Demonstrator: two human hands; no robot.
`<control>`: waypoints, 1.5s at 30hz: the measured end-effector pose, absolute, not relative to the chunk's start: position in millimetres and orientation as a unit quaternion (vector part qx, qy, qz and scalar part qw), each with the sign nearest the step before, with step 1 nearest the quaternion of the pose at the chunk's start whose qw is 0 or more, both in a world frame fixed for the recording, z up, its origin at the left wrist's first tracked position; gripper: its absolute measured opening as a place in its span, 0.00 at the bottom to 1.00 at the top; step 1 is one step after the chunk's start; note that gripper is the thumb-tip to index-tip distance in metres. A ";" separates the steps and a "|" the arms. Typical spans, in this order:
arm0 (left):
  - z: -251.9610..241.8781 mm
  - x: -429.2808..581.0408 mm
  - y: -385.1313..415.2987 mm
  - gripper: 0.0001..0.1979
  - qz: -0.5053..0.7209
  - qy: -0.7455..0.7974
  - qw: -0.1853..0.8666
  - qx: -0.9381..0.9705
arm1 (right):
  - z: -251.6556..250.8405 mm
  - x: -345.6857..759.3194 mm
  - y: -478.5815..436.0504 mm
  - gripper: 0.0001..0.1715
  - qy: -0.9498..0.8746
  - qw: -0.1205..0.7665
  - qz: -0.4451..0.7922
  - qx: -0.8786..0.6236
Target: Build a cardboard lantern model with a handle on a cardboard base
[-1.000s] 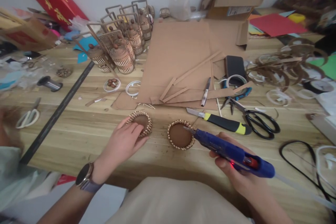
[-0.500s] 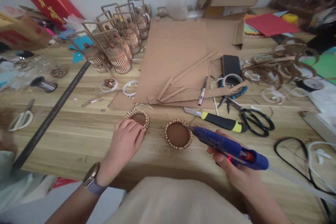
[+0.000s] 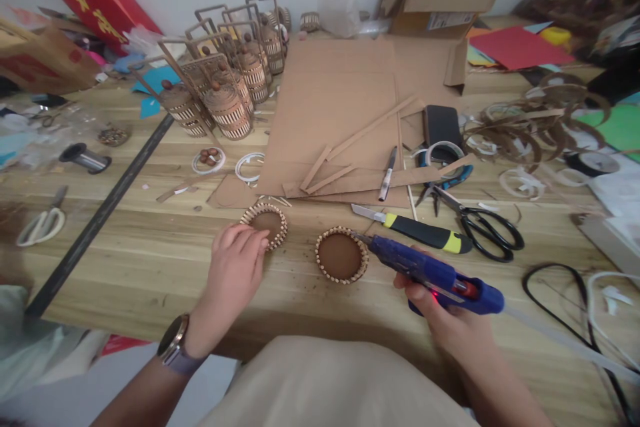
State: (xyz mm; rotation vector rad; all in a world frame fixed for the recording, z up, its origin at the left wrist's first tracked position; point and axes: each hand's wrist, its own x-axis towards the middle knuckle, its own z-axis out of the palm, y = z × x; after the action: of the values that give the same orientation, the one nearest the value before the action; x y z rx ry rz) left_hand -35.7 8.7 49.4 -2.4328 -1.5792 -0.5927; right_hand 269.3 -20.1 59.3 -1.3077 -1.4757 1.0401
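A blue glue gun (image 3: 434,275) lies in the grip of the right hand (image 3: 445,320), whose fingers are wrapped around its body; a small red light glows on the underside by the fingers. The nozzle points left and touches, or all but touches, the right rim of a round brown disc ringed with short pale sticks (image 3: 342,255), which lies flat on the wooden table (image 3: 150,267) near its front edge. A pale glue stick trails from the back of the gun toward the right.

Just left of that disc, a little apart from it, lies a second ringed disc (image 3: 269,221) of the same make. The left hand (image 3: 235,273) rests palm down beside it, fingers loosely curled and holding nothing, with the fingertips at the disc's near left rim. A watch (image 3: 175,347) sits on that wrist.

Behind the glue gun lies a black and yellow utility knife (image 3: 415,229), and to its right a pair of black scissors (image 3: 487,227). Farther back, a large sheet of brown cardboard (image 3: 335,107) covers the middle of the table, with thin strips and a pen on its near edge. At the back left stands a cluster of small slatted lanterns with frame handles (image 3: 225,93). A long black ruler (image 3: 100,213) runs diagonally across the left side, with white-handled scissors (image 3: 43,223) beyond it.
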 end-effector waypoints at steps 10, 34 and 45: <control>52.9 23.8 2.1 0.14 -0.175 -0.347 -0.009 -0.921 | 49.7 272.0 -17.4 0.20 -0.550 0.433 0.417 -0.580; 86.4 44.8 10.2 0.15 -0.352 -0.462 -0.650 -0.491 | 43.4 247.8 -16.9 0.16 -0.395 0.550 0.505 -0.535; 80.6 59.4 3.0 0.18 -0.328 -0.462 -0.657 -0.497 | 67.3 231.0 -17.2 0.19 -0.442 0.487 0.465 -0.593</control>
State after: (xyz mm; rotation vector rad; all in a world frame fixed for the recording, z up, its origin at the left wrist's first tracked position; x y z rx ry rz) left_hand 59.4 3.0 80.6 -3.0142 -2.8064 -1.9940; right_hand 231.0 -17.2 67.3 -1.4409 -1.0756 1.1297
